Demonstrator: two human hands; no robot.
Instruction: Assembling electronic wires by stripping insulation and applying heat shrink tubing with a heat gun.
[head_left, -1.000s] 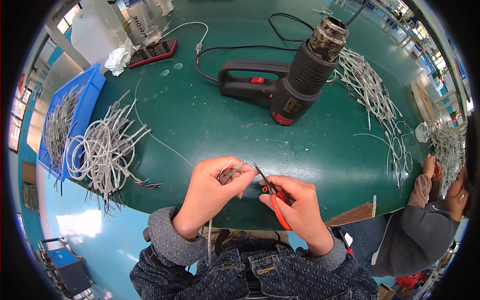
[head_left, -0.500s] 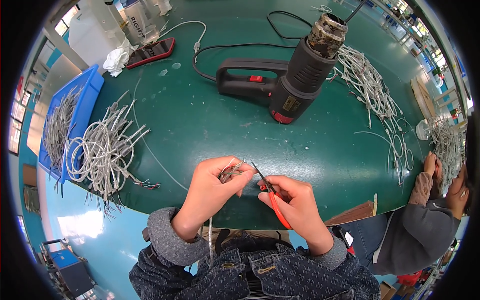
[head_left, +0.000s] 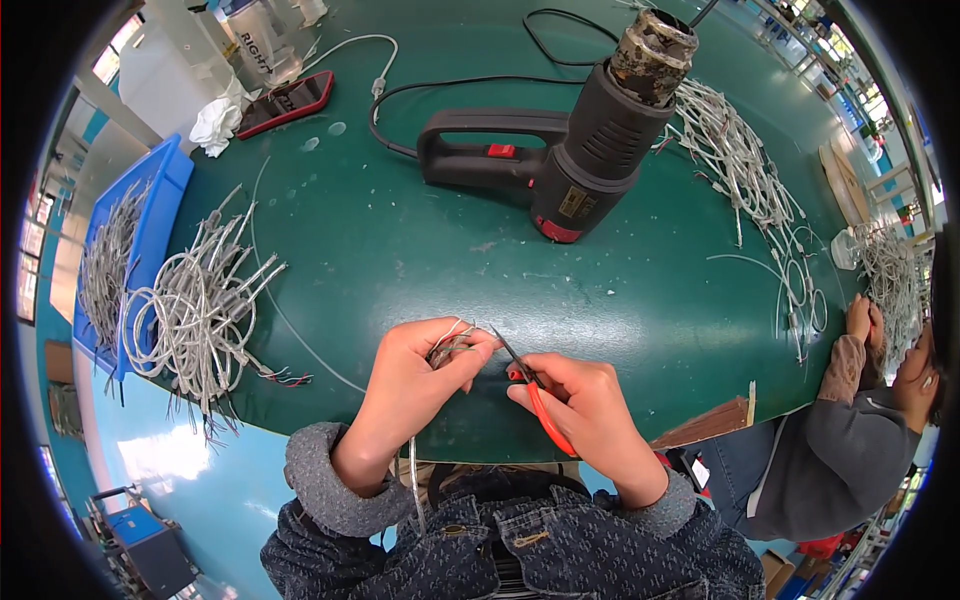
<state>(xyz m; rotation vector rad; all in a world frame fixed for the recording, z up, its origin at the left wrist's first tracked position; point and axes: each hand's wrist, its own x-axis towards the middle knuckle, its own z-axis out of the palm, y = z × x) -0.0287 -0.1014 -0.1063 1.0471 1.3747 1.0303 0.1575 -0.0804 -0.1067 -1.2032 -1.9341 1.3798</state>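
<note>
Centrally, left hand (head_left: 415, 375): closed in a pinch on several thin wires (head_left: 455, 345), fanned out in white, green, red and dark strands above the thumb.
Silvery cable (head_left: 413, 470): hanging below the left hand, past the table edge, in front of the denim jacket (head_left: 560, 545).
Right hand (head_left: 580, 395): gripping red-handled cutters (head_left: 548, 420), with fingers curled around the grips.
Cutter blades (head_left: 515, 357): dark, narrow, slanted up and leftward; tips just beside the left fingertips, contact impossible to tell.
Green table (head_left: 450, 285): beneath and beyond both hands, scattered with pale specks.
Single thin strand (head_left: 290, 315): lying on the table in a long curve left of the left hand.
Heat gun (head_left: 590, 160): resting beyond the hands, dark with a red switch (head_left: 501, 151); scorched metal nozzle (head_left: 652, 60) toward the far right.
Left cable bundle (head_left: 200, 310): coiled, silvery, beside a blue bin (head_left: 165, 205) with more cables inside.
Phone (head_left: 287, 105): red-edged, at the far left, next to a crumpled tissue (head_left: 217, 120) and near a clear bottle (head_left: 260, 45).
Right cable bundle (head_left: 735, 160): loosely tangled, stretched along the table right of the heat gun.
Co-worker's hand (head_left: 860, 318): at the right rim, near another pile of cables (head_left: 888, 270).
</note>
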